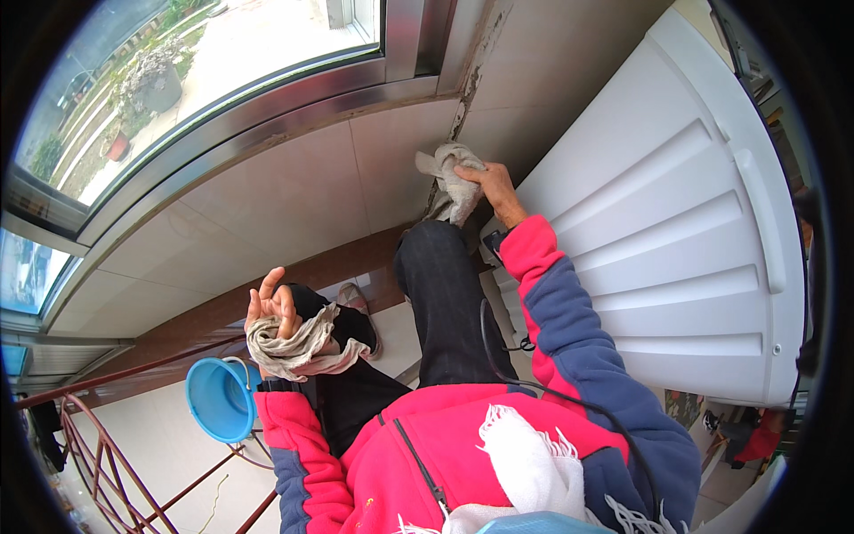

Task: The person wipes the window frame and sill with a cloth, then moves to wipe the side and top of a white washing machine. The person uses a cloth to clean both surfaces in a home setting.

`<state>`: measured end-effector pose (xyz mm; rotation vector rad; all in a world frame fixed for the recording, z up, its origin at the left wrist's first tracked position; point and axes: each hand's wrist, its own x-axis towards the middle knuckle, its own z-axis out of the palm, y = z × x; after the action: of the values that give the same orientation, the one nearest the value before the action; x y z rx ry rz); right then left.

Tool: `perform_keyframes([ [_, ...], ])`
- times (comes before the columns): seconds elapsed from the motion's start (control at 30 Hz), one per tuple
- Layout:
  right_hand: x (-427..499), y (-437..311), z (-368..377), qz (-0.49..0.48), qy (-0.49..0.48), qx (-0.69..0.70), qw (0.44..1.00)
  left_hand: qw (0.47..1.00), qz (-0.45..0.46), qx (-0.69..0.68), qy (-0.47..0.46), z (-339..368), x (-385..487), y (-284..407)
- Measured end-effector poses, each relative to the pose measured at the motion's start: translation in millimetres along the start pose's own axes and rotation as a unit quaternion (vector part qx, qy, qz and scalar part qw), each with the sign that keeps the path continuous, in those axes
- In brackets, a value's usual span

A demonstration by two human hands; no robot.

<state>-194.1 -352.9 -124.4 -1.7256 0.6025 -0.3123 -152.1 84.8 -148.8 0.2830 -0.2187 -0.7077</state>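
Observation:
My right hand (494, 187) grips a bunched whitish cloth (457, 177) against the tiled wall at its corner, where a dark, cracked seam runs down. Another cloth, beige and striped, (300, 347) is draped around my left hand (273, 310), with its fingers spread and partly curled above the folds. That hand is over my bent left leg, near the blue bucket (220, 400). The inside of the palm is partly hidden by the cloth.
A metal-framed window (267, 117) curves above the tiles. A large white ribbed appliance or cabinet (674, 220) stands close on the right. A reddish metal rack (107, 447) is at lower left. A black cable (587, 404) crosses my right sleeve.

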Motion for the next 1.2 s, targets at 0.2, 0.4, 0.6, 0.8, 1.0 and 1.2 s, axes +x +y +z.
perform_keyframes([
  [0.2,1,-11,6,0.008,0.041,0.199,0.979,1.0,-0.001,0.008,-0.001,3,1,0],
  [0.4,19,-35,7,-0.069,0.057,0.309,0.947,1.0,-0.001,0.012,-0.005,2,1,0],
  [0.6,36,-26,21,-0.02,0.089,0.141,0.986,1.0,0.002,0.012,0.004,-3,-1,-1],
  [0.8,15,-31,26,-0.075,0.073,0.117,0.988,0.999,-0.016,-0.015,-0.033,-9,0,3],
  [1.0,7,-76,15,-0.306,0.22,-0.125,0.918,0.999,-0.019,-0.016,-0.035,-7,1,2],
  [1.2,28,-80,30,-0.337,0.24,-0.348,0.842,1.0,-0.014,-0.002,-0.018,-5,0,1],
])
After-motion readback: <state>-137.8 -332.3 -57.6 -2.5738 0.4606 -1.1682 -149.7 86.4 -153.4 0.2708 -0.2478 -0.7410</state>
